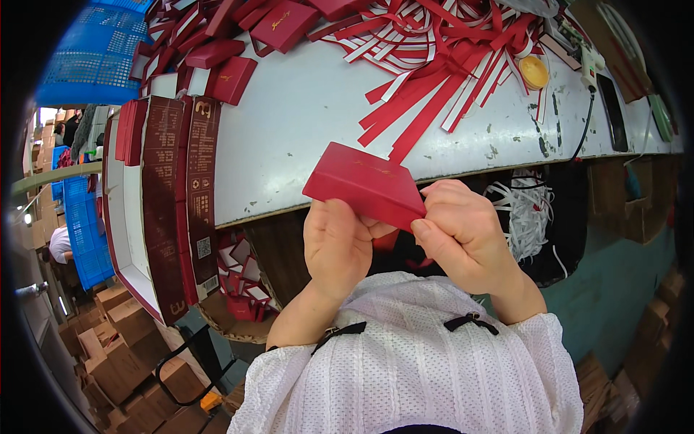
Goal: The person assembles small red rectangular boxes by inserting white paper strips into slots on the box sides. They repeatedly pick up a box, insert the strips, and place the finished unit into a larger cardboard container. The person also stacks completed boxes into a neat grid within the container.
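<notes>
A red jewelry box (365, 181) with gold lettering on its lid is tilted in front of me, just past the table's near edge. My left hand (336, 242) grips its near left side, thumb against the front wall and fingers underneath. At the right corner my right hand (463, 231) pinches the box with thumb and bent finger. Beyond it, red ribbon strips (426, 94) with white undersides fan across the white table (282, 152). Some strip ends lie right behind the box.
Red boxes (238, 76) pile up at the back left. A dark red carton (163, 188) stands left, holding red boxes. Yellow tape (533, 72) and a phone (611, 112) lie right. Below the edge are a bin of red boxes (244, 278) and white paper shreds (528, 217).
</notes>
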